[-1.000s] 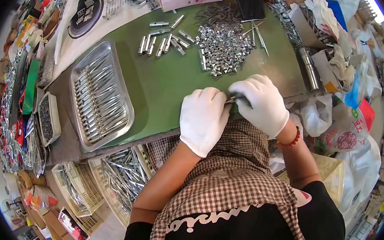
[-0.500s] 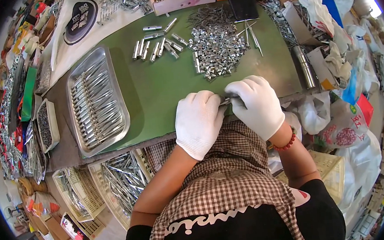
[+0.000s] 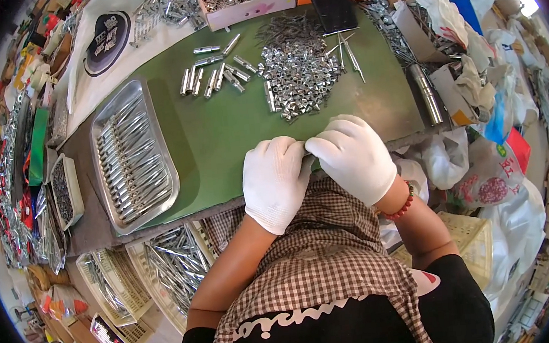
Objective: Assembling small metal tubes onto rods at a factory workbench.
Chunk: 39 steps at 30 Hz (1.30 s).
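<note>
At the near edge of the green work mat (image 3: 219,134), both white-gloved hands meet with their fingers closed. My left hand (image 3: 275,179) and my right hand (image 3: 353,158) pinch at nearly the same spot, fingertips almost touching. Whatever sits between them is hidden by the gloves. Just beyond the hands lies a heap of small shiny metal pieces (image 3: 299,74), with dark thin pins (image 3: 285,30) piled behind it. Several short metal tubes (image 3: 214,79) are scattered left of the heap. To the left, a steel tray (image 3: 172,180) holds a row of slim metal rods (image 3: 131,161).
Pointed metal tools (image 3: 351,60) lie right of the heap. A pink box of metal parts (image 3: 254,11) stands at the back, and a thick metal cylinder (image 3: 426,96) lies on the right. Below the table's left side are cream baskets of metal rods (image 3: 181,261).
Both hands have shifted slightly left together, still closed. A small metal part that showed between the fingertips is now covered. The whole table view has also slid a little left.
</note>
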Each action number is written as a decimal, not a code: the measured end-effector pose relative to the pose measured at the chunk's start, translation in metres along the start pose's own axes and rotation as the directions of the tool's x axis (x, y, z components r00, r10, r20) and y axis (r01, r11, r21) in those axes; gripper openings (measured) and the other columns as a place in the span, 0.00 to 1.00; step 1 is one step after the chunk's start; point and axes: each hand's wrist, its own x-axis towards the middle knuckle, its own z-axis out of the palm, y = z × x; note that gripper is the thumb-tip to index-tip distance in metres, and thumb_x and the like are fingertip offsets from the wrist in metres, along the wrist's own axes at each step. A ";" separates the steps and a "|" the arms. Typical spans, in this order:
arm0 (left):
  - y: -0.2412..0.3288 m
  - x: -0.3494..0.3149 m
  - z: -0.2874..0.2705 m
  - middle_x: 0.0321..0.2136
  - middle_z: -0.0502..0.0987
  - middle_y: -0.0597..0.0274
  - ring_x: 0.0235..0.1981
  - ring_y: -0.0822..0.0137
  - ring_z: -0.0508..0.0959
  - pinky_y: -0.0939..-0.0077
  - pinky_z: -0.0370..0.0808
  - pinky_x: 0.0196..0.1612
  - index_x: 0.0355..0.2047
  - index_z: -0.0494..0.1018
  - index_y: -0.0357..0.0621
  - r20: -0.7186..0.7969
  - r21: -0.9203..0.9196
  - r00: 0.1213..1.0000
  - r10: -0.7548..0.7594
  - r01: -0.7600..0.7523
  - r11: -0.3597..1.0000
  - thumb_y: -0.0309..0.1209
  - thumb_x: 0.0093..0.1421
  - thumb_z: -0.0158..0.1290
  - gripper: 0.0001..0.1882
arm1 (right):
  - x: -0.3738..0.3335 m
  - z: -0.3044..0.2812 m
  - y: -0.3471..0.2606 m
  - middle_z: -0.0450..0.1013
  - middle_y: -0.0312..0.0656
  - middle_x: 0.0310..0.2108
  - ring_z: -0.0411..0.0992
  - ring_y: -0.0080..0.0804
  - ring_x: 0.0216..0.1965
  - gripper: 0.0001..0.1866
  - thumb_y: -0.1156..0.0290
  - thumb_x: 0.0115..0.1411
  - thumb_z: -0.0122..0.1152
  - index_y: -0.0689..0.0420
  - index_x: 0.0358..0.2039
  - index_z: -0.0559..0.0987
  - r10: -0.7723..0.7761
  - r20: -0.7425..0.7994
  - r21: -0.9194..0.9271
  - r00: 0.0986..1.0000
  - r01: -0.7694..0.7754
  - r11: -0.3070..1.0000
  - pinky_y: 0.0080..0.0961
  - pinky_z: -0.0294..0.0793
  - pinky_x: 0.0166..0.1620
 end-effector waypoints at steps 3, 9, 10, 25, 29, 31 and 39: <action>-0.002 -0.001 0.002 0.31 0.76 0.57 0.34 0.50 0.75 0.56 0.70 0.38 0.30 0.74 0.42 -0.025 -0.002 0.999 0.022 -0.022 1.000 0.25 0.47 0.61 0.09 | -0.004 0.008 -0.002 0.70 0.37 0.24 0.72 0.36 0.31 0.07 0.72 0.48 0.60 0.54 0.29 0.73 -0.033 -0.154 -0.016 0.988 0.031 0.999 0.34 0.73 0.41; -0.004 -0.002 0.002 0.31 0.76 0.57 0.33 0.50 0.75 0.57 0.70 0.37 0.31 0.75 0.42 -0.023 0.009 0.999 0.032 -0.032 0.999 0.25 0.48 0.61 0.09 | 0.001 0.000 -0.011 0.71 0.38 0.26 0.73 0.38 0.33 0.07 0.72 0.49 0.60 0.53 0.29 0.72 0.090 0.008 -0.024 0.996 -0.089 0.996 0.35 0.74 0.41; -0.003 -0.001 0.001 0.31 0.76 0.57 0.33 0.50 0.75 0.57 0.70 0.37 0.31 0.75 0.42 -0.023 0.010 0.999 0.036 -0.036 0.999 0.25 0.48 0.61 0.09 | 0.002 0.000 -0.011 0.71 0.38 0.26 0.73 0.38 0.33 0.07 0.72 0.49 0.60 0.53 0.29 0.72 0.094 0.046 -0.063 0.995 -0.091 0.994 0.35 0.74 0.42; 0.000 -0.003 -0.001 0.31 0.77 0.59 0.34 0.52 0.77 0.58 0.72 0.38 0.33 0.79 0.45 -0.031 0.004 1.000 0.003 -0.003 1.000 0.28 0.51 0.62 0.08 | -0.020 -0.013 0.002 0.76 0.36 0.32 0.75 0.41 0.37 0.17 0.79 0.50 0.61 0.49 0.41 0.80 0.243 -0.133 -0.072 0.961 -0.254 0.964 0.38 0.72 0.44; 0.003 0.000 -0.005 0.32 0.77 0.59 0.36 0.52 0.77 0.59 0.73 0.42 0.34 0.80 0.44 0.001 -0.031 0.999 -0.034 0.034 0.999 0.28 0.51 0.62 0.08 | -0.032 -0.014 -0.004 0.76 0.36 0.31 0.74 0.39 0.36 0.16 0.79 0.50 0.63 0.50 0.40 0.79 0.268 -0.135 -0.023 0.954 -0.273 0.962 0.37 0.72 0.43; 0.002 0.000 -0.005 0.32 0.77 0.59 0.37 0.52 0.77 0.59 0.73 0.43 0.34 0.80 0.44 0.017 -0.038 0.998 -0.057 0.058 0.998 0.28 0.52 0.62 0.09 | -0.041 -0.012 -0.003 0.76 0.36 0.31 0.74 0.38 0.36 0.16 0.79 0.50 0.62 0.50 0.40 0.79 0.266 -0.020 -0.055 0.964 -0.266 0.962 0.37 0.72 0.42; -0.002 0.004 -0.001 0.31 0.76 0.62 0.34 0.55 0.76 0.60 0.72 0.37 0.34 0.79 0.48 -0.107 0.029 0.994 -0.002 0.005 1.000 0.30 0.52 0.62 0.08 | -0.032 -0.019 -0.006 0.75 0.40 0.35 0.73 0.43 0.36 0.15 0.81 0.50 0.60 0.53 0.40 0.80 0.281 -0.064 -0.039 0.957 -0.284 0.958 0.39 0.73 0.43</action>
